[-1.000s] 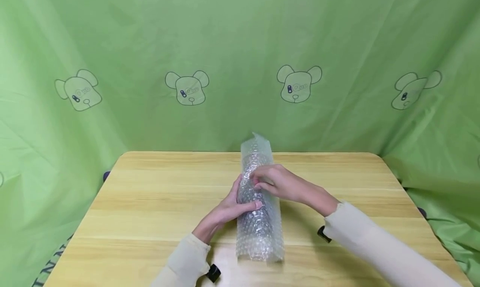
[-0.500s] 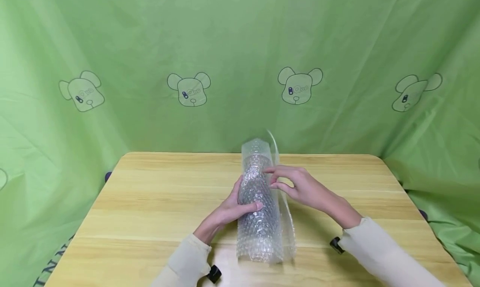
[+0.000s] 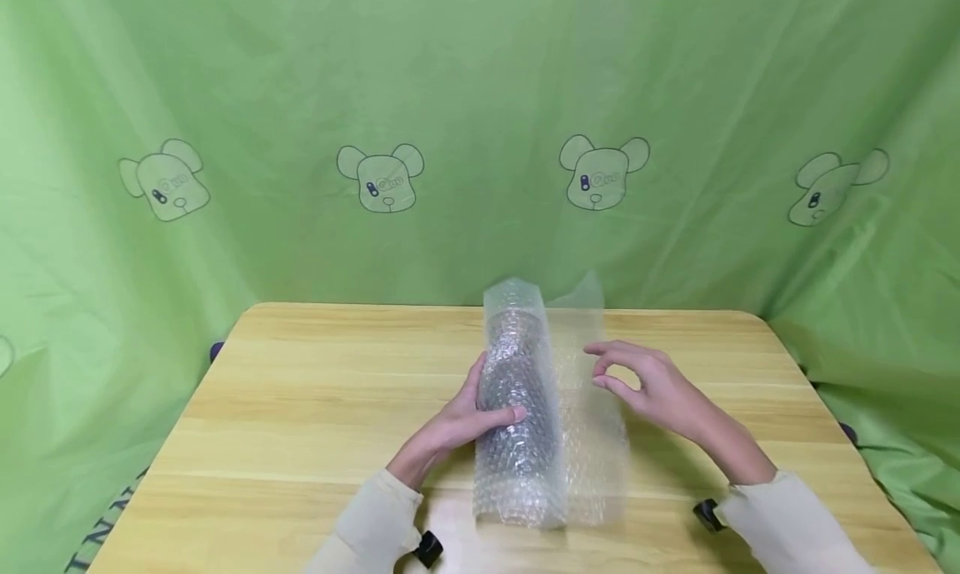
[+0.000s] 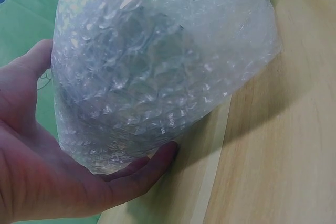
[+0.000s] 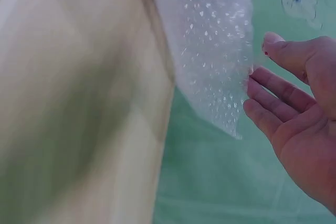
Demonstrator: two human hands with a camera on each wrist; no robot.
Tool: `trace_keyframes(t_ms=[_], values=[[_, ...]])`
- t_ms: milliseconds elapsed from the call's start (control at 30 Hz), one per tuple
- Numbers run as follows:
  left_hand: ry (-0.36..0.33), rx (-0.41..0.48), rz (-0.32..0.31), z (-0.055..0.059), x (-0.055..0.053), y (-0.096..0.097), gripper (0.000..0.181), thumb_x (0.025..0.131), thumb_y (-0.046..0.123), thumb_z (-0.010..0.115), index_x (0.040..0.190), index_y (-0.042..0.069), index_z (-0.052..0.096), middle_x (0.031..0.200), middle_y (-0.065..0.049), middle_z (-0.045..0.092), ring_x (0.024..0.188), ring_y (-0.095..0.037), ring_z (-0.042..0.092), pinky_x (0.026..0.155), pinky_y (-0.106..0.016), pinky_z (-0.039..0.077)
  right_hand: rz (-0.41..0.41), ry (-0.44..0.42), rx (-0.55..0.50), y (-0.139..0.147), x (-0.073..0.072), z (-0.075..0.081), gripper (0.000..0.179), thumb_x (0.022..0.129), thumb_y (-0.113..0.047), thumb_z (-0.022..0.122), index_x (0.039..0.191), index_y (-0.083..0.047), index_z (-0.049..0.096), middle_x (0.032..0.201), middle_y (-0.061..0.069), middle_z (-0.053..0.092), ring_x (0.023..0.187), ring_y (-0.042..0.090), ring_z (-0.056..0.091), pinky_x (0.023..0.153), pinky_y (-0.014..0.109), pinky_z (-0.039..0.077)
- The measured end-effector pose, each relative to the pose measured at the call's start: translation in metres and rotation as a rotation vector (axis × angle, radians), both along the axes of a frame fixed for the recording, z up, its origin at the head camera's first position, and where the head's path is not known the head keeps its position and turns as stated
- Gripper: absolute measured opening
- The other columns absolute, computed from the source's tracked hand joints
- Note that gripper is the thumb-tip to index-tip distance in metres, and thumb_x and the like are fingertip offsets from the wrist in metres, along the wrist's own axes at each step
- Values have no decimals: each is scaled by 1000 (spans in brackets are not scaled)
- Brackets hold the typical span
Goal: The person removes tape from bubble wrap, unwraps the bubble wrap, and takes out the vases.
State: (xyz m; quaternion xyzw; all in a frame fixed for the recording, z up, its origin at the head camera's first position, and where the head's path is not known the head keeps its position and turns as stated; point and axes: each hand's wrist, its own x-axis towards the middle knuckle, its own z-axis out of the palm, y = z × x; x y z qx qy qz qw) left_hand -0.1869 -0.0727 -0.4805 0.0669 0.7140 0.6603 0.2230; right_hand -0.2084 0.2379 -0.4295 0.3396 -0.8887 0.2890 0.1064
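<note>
A long bottle-shaped thing in bubble wrap [image 3: 517,466] lies on the table in the head view, narrower toward the far end. The layers of wrap blur what is inside. My left hand [image 3: 459,416] grips it from the left, thumb over the top; in the left wrist view the fingers [image 4: 152,169] curl beneath the bundle. From its right side a loose flap of bubble wrap [image 3: 588,441] spreads out. My right hand [image 3: 652,382] is at the flap's right edge. In the right wrist view its fingers [image 5: 273,98] touch that edge, with the thumb standing apart from them.
The wooden table [image 3: 315,391] has rounded far corners. Behind it and at both sides hangs a green curtain [image 3: 480,141] printed with bear faces. The far end of the wrap reaches past the table's back edge.
My right hand has moved right, from over the bundle to beside it, and the flap of bubble wrap has folded out to the right. My left hand has kept its hold.
</note>
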Motion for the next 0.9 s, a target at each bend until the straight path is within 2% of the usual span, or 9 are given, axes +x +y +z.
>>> trace_keyframes(t_ms=[333,500,600,900], values=[[-2,4,-7,-2,-3,0,121,84,39,84,166,29,-5,165,-31,11,145,-48,30,118,-65,28,-92,-72,-37,27,1,-27,18,92,0,74,91,-18,69,123,11,72,117,41,65,99,58,51],[7,-1,-13,-2,-4,-1,121,85,38,84,166,27,-5,164,-32,12,144,-48,31,117,-64,30,-121,-91,-37,31,-1,-37,16,91,1,74,92,-15,71,119,12,74,115,42,66,100,59,49],[13,-3,-9,-2,-3,-2,121,85,39,84,166,27,-5,164,-32,12,145,-48,31,117,-64,30,-133,-129,-21,34,-2,-39,15,91,1,73,93,-13,72,119,13,74,115,42,66,101,58,48],[-1,18,-24,-1,-1,0,119,85,40,83,165,32,-5,164,-31,15,139,-44,40,113,-61,39,-167,-303,37,46,2,-32,12,91,-1,74,94,-12,74,116,16,74,115,46,65,103,63,46]])
